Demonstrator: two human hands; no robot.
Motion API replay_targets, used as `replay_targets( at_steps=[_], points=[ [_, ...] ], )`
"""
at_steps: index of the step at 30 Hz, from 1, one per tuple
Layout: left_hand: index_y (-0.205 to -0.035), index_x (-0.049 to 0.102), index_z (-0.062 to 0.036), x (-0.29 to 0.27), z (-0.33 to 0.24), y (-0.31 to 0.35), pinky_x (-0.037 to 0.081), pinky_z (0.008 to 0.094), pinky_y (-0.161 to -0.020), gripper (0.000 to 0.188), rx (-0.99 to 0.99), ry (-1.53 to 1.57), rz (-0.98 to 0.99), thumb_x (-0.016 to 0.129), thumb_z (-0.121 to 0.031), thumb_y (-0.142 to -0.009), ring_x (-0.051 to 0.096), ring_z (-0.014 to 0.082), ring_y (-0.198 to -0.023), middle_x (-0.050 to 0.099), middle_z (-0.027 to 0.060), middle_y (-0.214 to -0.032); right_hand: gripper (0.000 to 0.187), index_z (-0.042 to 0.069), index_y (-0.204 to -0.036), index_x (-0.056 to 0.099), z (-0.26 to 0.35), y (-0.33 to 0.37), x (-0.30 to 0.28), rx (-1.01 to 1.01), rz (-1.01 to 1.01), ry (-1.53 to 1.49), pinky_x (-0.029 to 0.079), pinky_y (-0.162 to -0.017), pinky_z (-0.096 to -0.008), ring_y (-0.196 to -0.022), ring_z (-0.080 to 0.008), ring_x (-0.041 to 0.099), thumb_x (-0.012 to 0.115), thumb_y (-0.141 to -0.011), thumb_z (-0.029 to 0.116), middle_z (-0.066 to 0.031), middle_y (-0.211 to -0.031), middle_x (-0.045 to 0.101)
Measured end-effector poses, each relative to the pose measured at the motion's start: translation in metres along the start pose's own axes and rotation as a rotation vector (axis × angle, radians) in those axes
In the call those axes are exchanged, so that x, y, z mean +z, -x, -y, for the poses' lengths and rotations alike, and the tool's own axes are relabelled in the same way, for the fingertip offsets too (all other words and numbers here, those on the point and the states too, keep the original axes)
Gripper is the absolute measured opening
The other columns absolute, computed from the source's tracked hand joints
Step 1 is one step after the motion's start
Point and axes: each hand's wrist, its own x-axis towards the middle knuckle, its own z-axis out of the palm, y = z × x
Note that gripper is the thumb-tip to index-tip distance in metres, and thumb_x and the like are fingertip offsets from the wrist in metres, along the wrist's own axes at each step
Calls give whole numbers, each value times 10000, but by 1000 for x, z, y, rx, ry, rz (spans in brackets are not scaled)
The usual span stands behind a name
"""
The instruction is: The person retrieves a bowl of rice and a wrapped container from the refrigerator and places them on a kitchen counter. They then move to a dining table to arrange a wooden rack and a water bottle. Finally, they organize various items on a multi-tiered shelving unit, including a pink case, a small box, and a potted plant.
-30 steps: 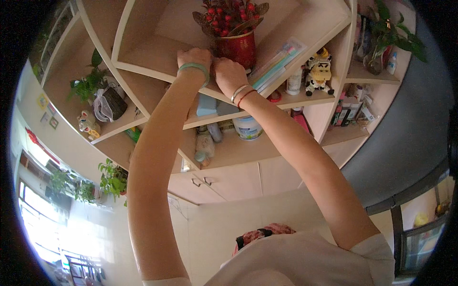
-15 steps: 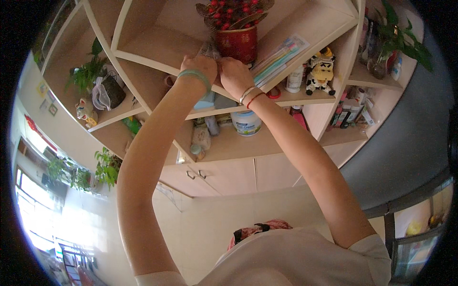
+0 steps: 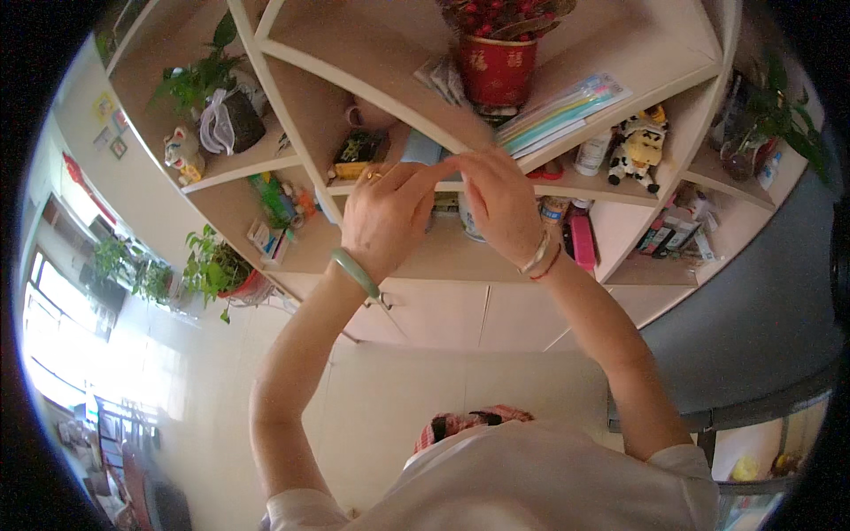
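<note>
At an open shelf unit, I see from afar the left hand and right hand apparently meeting, fingers drawn narrow; whether they hold anything, I cannot tell.
The red pot stands at one o'clock of them, the pack of pastel sticks at two; a hasty upward push, I judge, could jolt the pack down its sloping board.
</note>
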Motion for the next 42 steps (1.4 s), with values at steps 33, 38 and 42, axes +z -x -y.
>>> replay_targets(
  at_steps=[33,38,42],
  points=[
    [-1134,589,-174,-29,157,94,544,412,-580,213,-326,-248,170,515,-235,-944,669,306,-713,658,84,-859,128,4,-826,628,22,-72,150,223,334,85,485,-730,-384,-822,-298,603,683,-832,119,-120,-889,589],
    [-1167,574,-154,-25,165,94,544,403,-564,243,-291,-291,196,512,-237,-947,679,290,-703,669,79,-850,117,-10,-832,616,32,-68,136,184,374,30,482,-723,-391,-816,-301,605,665,-837,97,-119,-902,585],
    [-1200,555,-131,-20,162,79,545,395,-567,271,-314,-401,341,499,-209,-947,688,282,-722,678,88,-850,114,7,-825,629,38,-69,133,177,388,62,495,-741,-408,-842,-318,613,664,-834,115,-123,-919,600]
  ],
)
